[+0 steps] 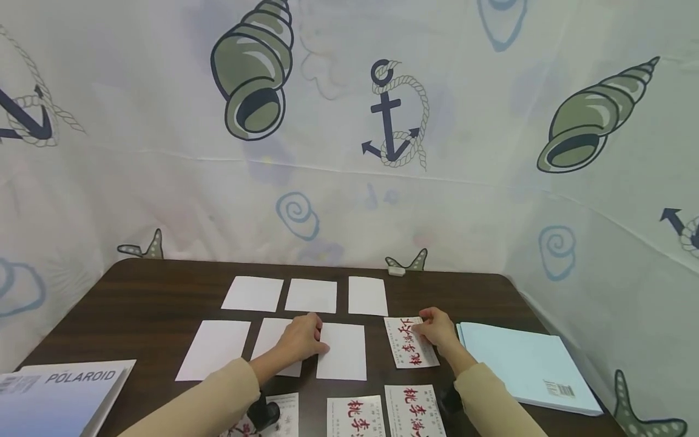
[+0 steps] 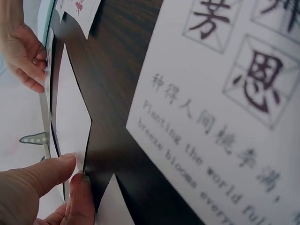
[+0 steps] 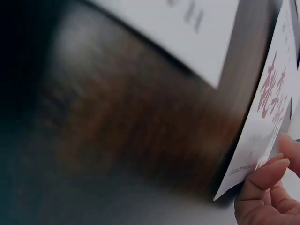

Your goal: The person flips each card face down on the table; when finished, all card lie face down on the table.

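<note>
My left hand [image 1: 300, 338] pinches the left edge of a blank white card [image 1: 344, 353] in the middle row. The left wrist view shows its thumb and fingertips at that card's edge [image 2: 72, 112]. Just left of the hand, and partly covered by it, lies another white card [image 1: 271, 335]. On the right, my right hand [image 1: 438, 332] holds a card with red characters [image 1: 406, 352] by its upper right edge. Thumb and finger close on that printed card in the right wrist view, its side with red characters [image 3: 272, 91] showing.
Several white cards, such as this one [image 1: 311, 296], lie in rows on the dark table [image 1: 147, 303]. Printed cards [image 1: 355, 416] lie nearest me, one partly under my left forearm. A book marked POLAROID [image 1: 60, 394] sits left; a pale book [image 1: 524, 364] sits right. Patterned cloth [image 1: 327, 152] hangs behind.
</note>
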Motion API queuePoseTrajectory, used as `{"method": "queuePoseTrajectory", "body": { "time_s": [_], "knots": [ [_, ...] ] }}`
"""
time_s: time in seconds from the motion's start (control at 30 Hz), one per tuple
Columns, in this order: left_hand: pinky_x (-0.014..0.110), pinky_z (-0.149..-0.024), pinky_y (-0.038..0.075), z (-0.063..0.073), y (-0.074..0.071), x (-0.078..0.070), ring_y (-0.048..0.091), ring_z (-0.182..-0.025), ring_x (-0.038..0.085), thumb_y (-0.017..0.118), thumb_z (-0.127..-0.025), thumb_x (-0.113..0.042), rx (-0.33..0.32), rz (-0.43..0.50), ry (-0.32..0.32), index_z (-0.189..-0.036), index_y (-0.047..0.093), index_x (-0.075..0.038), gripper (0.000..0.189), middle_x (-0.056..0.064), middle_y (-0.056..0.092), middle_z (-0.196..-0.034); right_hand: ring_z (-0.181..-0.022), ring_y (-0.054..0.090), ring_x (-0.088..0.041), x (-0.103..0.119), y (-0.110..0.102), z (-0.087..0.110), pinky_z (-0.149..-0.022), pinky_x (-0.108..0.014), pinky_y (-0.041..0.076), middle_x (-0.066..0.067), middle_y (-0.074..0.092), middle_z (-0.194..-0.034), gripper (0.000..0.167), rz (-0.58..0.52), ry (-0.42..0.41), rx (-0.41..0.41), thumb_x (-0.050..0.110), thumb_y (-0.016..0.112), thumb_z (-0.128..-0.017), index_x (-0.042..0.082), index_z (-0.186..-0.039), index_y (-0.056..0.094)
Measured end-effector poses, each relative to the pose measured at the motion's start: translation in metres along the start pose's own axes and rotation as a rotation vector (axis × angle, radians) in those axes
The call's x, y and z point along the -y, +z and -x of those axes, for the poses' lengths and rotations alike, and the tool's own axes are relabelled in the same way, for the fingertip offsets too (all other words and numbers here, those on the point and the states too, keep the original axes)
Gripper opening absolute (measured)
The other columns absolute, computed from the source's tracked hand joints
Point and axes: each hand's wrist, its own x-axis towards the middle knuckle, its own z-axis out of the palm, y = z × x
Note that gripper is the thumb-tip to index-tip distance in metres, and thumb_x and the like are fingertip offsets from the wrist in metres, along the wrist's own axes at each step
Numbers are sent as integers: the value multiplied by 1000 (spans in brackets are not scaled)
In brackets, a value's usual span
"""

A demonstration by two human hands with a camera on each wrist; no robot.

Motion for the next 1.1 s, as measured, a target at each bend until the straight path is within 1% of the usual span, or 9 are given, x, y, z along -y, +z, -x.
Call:
{"method": "queuePoseTrajectory", "body": {
  "time_s": [0.17, 0.23, 0.3, 0.5, 0.63, 0.73, 0.83, 1.0, 1.1],
  "knots": [
    [23, -50, 38, -3, -1, 0, 47, -58, 12, 81, -69, -8, -14, 20, 14, -88, 60, 1, 30, 1, 53, -68, -63, 46, -17, 1, 1, -3, -51, -24, 38, -7, 49, -71, 35, 104, -42, -8, -4, 70, -76, -6, -106, 54],
    [22, -49, 39, -7, -1, -3, 47, -58, 11, 79, -72, -7, -28, 47, 25, -89, 61, 2, 27, 1, 53, -68, -62, 46, -16, 0, -1, -4, -51, -24, 38, -7, 49, -71, 35, 116, -44, -6, -4, 70, -75, -4, -105, 53],
    [21, -48, 41, -11, 1, -5, 49, -57, 9, 77, -74, -6, -31, 99, 33, -91, 62, 2, 25, 1, 54, -69, -62, 46, -16, -1, -2, -5, -51, -24, 38, -7, 48, -70, 35, 121, -47, -4, -3, 71, -75, -4, -105, 52],
    [20, -47, 49, -19, 8, -18, 55, -54, 8, 72, -78, -4, 42, 262, 39, -97, 61, 6, 24, 4, 57, -73, -57, 48, -14, 1, -3, -5, -48, -22, 42, -7, 49, -71, 36, 117, -30, 24, -2, 70, -77, -6, -107, 50],
    [21, -50, 51, -25, 15, -26, 57, -55, 8, 72, -79, -4, 85, 332, 13, -99, 60, 7, 25, 5, 58, -75, -53, 49, -13, 1, -2, -4, -48, -21, 43, -7, 50, -69, 37, 88, -13, 42, -2, 69, -79, -5, -108, 47],
    [23, -54, 53, -32, 24, -35, 59, -59, 9, 70, -81, -3, 128, 428, -17, -103, 59, 8, 27, 6, 60, -77, -52, 49, -13, -1, -7, -4, -47, -21, 44, -6, 49, -69, 38, 60, -2, 42, -1, 69, -79, -2, -109, 44],
    [25, -59, 55, -40, 34, -45, 61, -64, 10, 68, -82, -3, 168, 525, -52, -107, 58, 9, 29, 7, 61, -81, -52, 49, -12, -4, -10, -2, -47, -20, 44, -6, 49, -70, 39, 26, -15, 32, -1, 70, -79, -1, -108, 43],
    [28, -64, 56, -53, 53, -61, 63, -71, 12, 66, -84, -1, 193, 635, -120, -113, 57, 10, 33, 10, 61, -87, -53, 48, -12, -8, -8, 0, -48, -20, 44, -6, 48, -73, 40, -45, -44, 37, -1, 70, -80, -1, -108, 42],
    [29, -64, 57, -60, 64, -68, 64, -71, 13, 65, -84, -1, 191, 663, -129, -114, 57, 10, 32, 11, 64, -88, -55, 48, -13, -9, -5, -1, -49, -20, 45, -6, 48, -74, 40, -63, -52, 40, 0, 70, -80, 0, -108, 42]
  ]
}}
